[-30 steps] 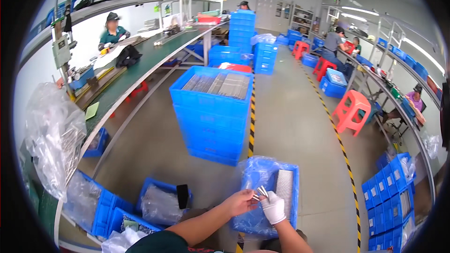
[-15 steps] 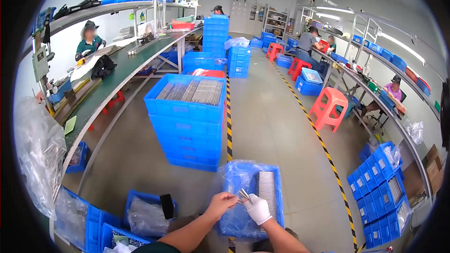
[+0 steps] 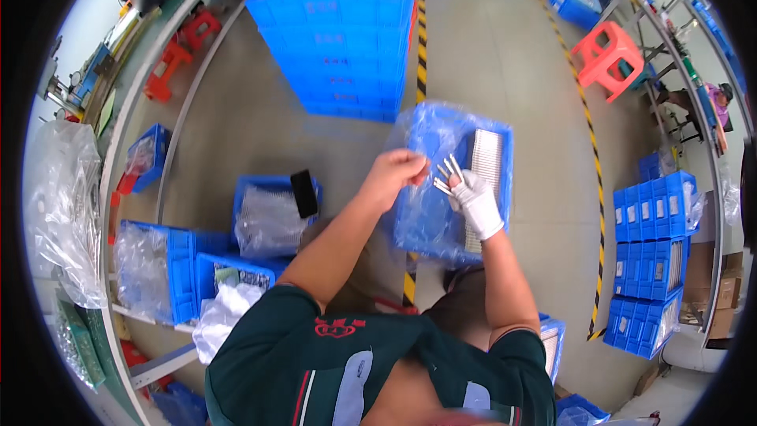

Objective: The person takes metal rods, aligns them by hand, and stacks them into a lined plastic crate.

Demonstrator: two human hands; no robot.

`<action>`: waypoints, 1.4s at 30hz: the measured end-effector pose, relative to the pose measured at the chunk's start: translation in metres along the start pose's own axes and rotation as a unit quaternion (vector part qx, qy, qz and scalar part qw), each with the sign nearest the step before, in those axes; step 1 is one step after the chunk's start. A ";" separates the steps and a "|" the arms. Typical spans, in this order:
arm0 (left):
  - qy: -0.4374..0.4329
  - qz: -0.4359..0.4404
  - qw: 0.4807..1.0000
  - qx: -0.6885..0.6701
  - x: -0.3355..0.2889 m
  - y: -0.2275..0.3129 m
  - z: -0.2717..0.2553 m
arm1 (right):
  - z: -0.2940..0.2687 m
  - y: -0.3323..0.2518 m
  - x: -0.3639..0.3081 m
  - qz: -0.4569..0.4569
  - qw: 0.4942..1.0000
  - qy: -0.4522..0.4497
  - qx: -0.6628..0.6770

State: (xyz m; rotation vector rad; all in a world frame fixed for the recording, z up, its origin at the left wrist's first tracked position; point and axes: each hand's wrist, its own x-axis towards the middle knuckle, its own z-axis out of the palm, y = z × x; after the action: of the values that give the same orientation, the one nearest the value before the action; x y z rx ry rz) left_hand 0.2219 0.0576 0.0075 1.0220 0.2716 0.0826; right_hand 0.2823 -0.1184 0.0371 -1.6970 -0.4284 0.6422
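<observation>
My right hand (image 3: 476, 203), in a white glove, is closed around several thin metal rods (image 3: 447, 172), whose ends fan out toward my left hand. My bare left hand (image 3: 400, 173) is pinched closed just to the left of those rods, with a small gap between. Whether anything sits in its fingertips is too small to make out. Both hands are over a blue crate (image 3: 509, 177) lined with clear plastic film (image 3: 445, 128). Along the crate's right side runs a neat row of similar metal rods (image 3: 488, 156), partly hidden by the gloved hand.
Ahead stands a tall stack of blue crates (image 3: 339, 59), rods filling the top one. A black phone (image 3: 303, 194) rests on a crate with plastic-covered contents (image 3: 268, 225) at left. More crates (image 3: 646, 264) are stacked at right. A red stool (image 3: 609, 55) stands beyond the striped floor tape (image 3: 587, 114).
The view has tipped downward, so the crate and hands appear higher and my torso shows. My left hand has drawn slightly away from the rods, which stay in my right hand.
</observation>
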 end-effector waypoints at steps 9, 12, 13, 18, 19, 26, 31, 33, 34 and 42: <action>-0.051 -0.071 0.996 -0.022 -0.004 -0.012 -0.007 | 0.005 0.009 -0.006 0.056 0.997 -0.040 0.028; -0.053 -0.066 0.996 0.009 -0.006 -0.005 -0.009 | 0.007 0.009 -0.005 0.045 0.998 -0.043 0.003; -0.043 -0.063 0.997 0.031 -0.009 -0.002 -0.008 | 0.008 0.007 -0.005 0.037 0.998 -0.048 -0.016; -0.045 -0.009 0.992 0.114 -0.015 -0.001 -0.012 | 0.011 0.018 -0.004 0.015 0.998 -0.045 -0.041; -0.040 -0.010 0.994 0.102 -0.016 -0.003 -0.014 | 0.013 0.019 -0.004 0.025 0.998 -0.041 -0.031; -0.113 -0.022 0.986 0.120 -0.018 -0.010 -0.011 | 0.011 0.031 -0.010 -0.010 0.998 -0.031 -0.057; -0.070 -0.017 0.987 0.143 -0.020 -0.008 -0.011 | 0.014 0.031 -0.003 -0.007 0.997 -0.071 -0.037; -0.069 -0.005 0.986 0.153 -0.017 -0.007 -0.014 | 0.016 0.033 0.002 -0.017 0.998 -0.063 -0.027; -0.078 0.005 0.984 0.162 -0.013 -0.007 -0.016 | 0.017 0.032 0.002 -0.025 0.998 -0.046 -0.019; -0.022 0.013 0.989 0.145 -0.010 -0.009 -0.018 | 0.018 0.033 0.002 -0.043 0.993 -0.045 -0.102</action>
State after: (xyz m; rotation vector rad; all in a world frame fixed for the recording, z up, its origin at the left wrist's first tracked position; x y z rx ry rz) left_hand 0.2073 0.0664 -0.0070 1.3156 0.2339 0.0446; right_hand 0.2711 -0.1109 0.0024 -1.8369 -0.6461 0.6305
